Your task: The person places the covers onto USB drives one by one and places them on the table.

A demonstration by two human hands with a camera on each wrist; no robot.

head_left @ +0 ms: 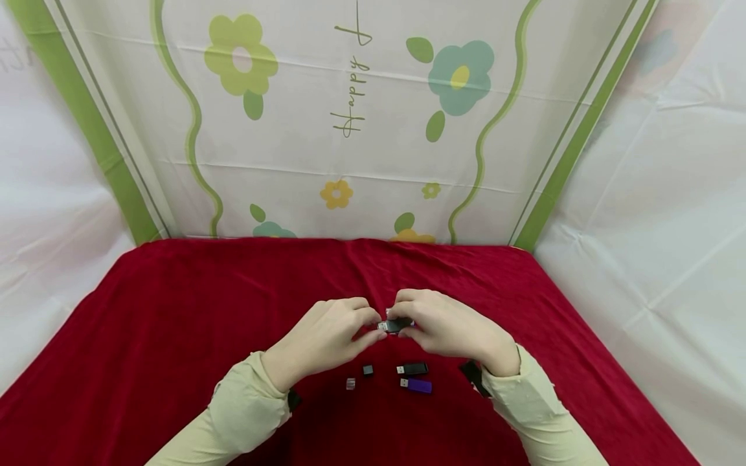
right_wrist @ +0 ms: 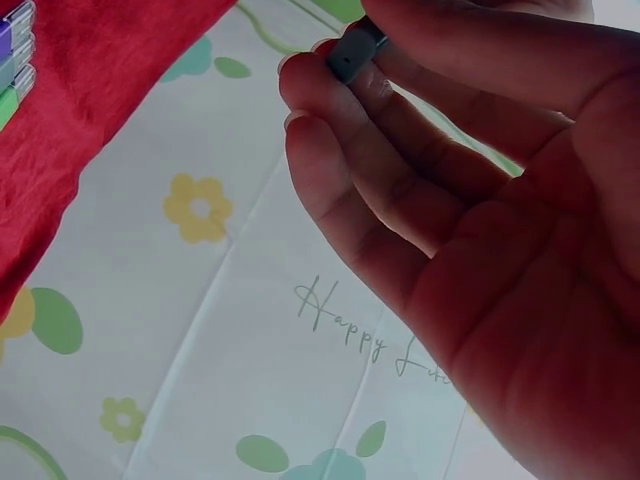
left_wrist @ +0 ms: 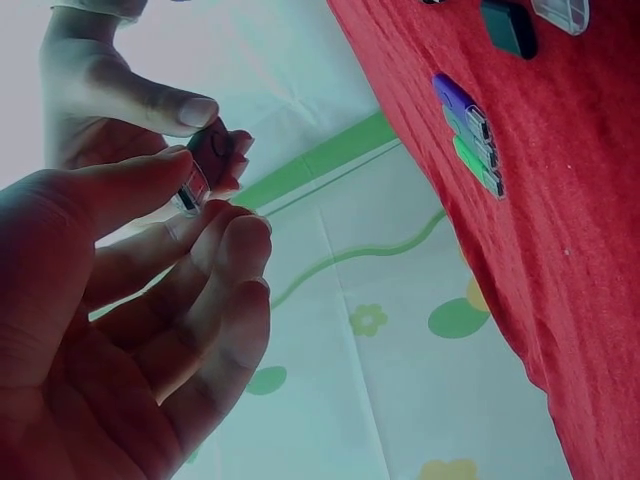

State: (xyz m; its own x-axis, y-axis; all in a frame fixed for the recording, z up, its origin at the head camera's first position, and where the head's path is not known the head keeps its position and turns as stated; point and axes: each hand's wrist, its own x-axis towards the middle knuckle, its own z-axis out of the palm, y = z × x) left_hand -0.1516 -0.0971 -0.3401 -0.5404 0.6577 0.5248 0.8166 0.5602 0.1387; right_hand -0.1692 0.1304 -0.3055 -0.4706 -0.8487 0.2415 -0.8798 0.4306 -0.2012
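Out in front of me, my right hand (head_left: 445, 327) pinches a black USB flash drive (head_left: 397, 325) between thumb and fingers, its metal plug pointing left. The thumb and fingertips of my left hand (head_left: 332, 331) close on the plug end. In the left wrist view the black drive (left_wrist: 210, 152) shows a clear piece over its tip, between the left thumb and forefinger. The right wrist view shows the dark body (right_wrist: 355, 52) against the right fingers. Behind the hands, purple, grey and green flash drives (left_wrist: 468, 135) lie side by side, mostly hidden in the head view.
Nearer me on the red cloth (head_left: 233, 291) lie a black flash drive (head_left: 414, 369) and a purple flash drive (head_left: 418, 386), plugs to the left. Left of them sit a small dark cap (head_left: 368, 370) and a clear cap (head_left: 351, 384). A flowered curtain (head_left: 373, 155) hangs behind.
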